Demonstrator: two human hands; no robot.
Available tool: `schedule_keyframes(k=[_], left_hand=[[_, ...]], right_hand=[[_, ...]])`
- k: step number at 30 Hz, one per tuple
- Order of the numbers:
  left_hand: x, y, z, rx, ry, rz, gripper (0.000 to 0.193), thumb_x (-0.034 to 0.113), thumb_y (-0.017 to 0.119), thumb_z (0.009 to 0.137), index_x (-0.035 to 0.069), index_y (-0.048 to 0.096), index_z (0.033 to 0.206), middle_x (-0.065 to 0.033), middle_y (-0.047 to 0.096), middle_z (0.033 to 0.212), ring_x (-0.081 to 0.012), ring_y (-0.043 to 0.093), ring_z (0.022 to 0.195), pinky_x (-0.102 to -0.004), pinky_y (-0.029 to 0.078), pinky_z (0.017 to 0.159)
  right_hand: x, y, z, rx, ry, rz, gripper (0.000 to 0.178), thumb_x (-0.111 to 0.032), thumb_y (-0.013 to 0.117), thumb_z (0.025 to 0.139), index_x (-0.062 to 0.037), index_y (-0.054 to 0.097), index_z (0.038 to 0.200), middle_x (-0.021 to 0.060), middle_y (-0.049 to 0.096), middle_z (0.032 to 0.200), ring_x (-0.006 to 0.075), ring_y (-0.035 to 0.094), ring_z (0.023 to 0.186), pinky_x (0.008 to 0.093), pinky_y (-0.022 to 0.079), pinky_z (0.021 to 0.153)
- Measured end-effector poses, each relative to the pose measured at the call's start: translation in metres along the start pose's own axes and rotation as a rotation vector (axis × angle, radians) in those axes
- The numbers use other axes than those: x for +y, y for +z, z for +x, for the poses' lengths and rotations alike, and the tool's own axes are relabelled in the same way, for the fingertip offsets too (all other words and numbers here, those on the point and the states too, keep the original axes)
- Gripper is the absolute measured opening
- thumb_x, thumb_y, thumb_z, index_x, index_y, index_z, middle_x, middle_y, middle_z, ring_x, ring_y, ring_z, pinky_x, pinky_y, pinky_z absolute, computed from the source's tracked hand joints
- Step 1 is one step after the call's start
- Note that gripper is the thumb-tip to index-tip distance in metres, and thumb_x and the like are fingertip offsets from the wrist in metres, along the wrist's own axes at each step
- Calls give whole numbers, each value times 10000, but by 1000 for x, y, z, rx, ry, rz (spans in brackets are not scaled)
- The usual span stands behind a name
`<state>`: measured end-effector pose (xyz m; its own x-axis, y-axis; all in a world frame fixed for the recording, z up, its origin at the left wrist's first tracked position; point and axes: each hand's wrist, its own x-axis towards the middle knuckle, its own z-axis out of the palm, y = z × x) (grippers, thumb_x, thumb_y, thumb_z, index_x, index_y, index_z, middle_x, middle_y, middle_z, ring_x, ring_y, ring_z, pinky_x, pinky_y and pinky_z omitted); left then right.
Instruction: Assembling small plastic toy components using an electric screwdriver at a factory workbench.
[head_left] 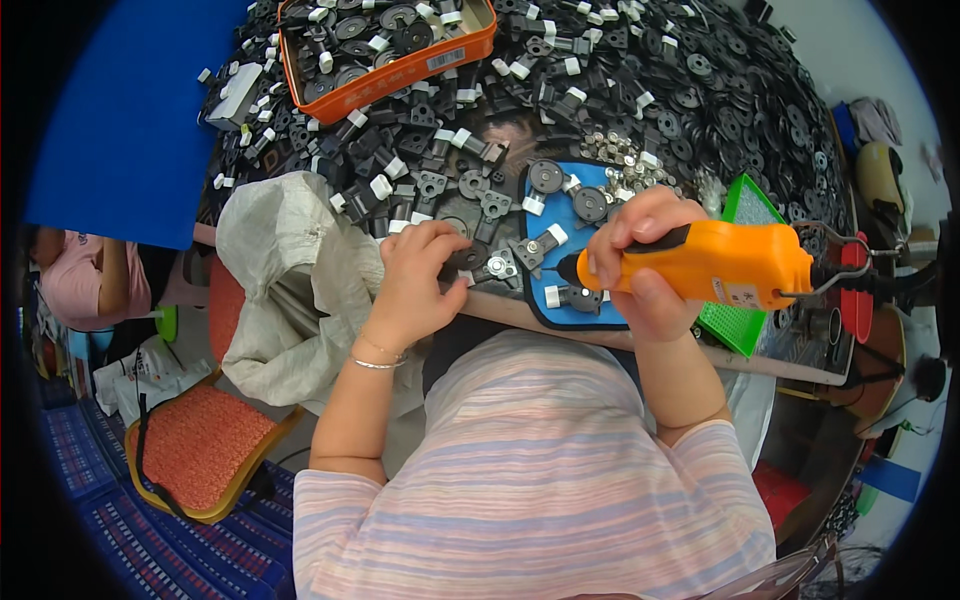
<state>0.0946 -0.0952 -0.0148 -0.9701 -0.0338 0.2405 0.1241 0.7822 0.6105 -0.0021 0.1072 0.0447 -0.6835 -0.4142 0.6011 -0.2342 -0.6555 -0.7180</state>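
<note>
- Bracket parts (536, 252), black with white ends: several on the blue mat (560, 220), taken here as clock-face centre.
- Right hand (655, 215), 3 o'clock: grasping the orange power driver (740, 262); tip points to 9, just beside one bracket.
- Left hand (420, 268), 9 o'clock: fingers curled over parts; from where I stand, cannot tell whether it grips one.
- Done, by judgement: silver centre on the bracket near the left thumb suggests a fitted fastener.
- Left, by judgement: most; loose heap (725, 110) from 10 to 2, silver hardware (622, 165) at 1.
</note>
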Motion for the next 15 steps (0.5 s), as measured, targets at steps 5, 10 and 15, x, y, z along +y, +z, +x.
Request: schedule_keyframes(k=[5, 10, 15], left_hand=[[-7, 5, -5, 6, -9, 39, 189, 100, 650, 634, 76, 600, 815, -39, 547, 927, -215, 491, 936, -363, 284, 837], [-1, 6, -5, 49, 14, 69, 127, 77, 655, 649, 60, 572, 743, -63, 560, 931, -244, 505, 917, -362, 320, 831], [24, 12, 0, 64, 22, -166, 135, 25, 638, 647, 15, 513, 699, -159, 545, 1068, -332, 507, 975, -383, 422, 825]], right_hand=[[4, 3, 2, 2, 73, -51, 272, -118, 622, 764, -29, 461, 965, 114, 456, 899, 163, 518, 587, 267, 432, 551], [7, 4, 1, -2, 80, -51, 274, -120, 625, 764, -31, 461, 965, 113, 456, 902, 161, 515, 589, 265, 428, 559], [9, 4, 3, 1, 79, -42, 271, -124, 627, 767, -33, 462, 963, 106, 455, 907, 159, 516, 590, 270, 426, 563]])
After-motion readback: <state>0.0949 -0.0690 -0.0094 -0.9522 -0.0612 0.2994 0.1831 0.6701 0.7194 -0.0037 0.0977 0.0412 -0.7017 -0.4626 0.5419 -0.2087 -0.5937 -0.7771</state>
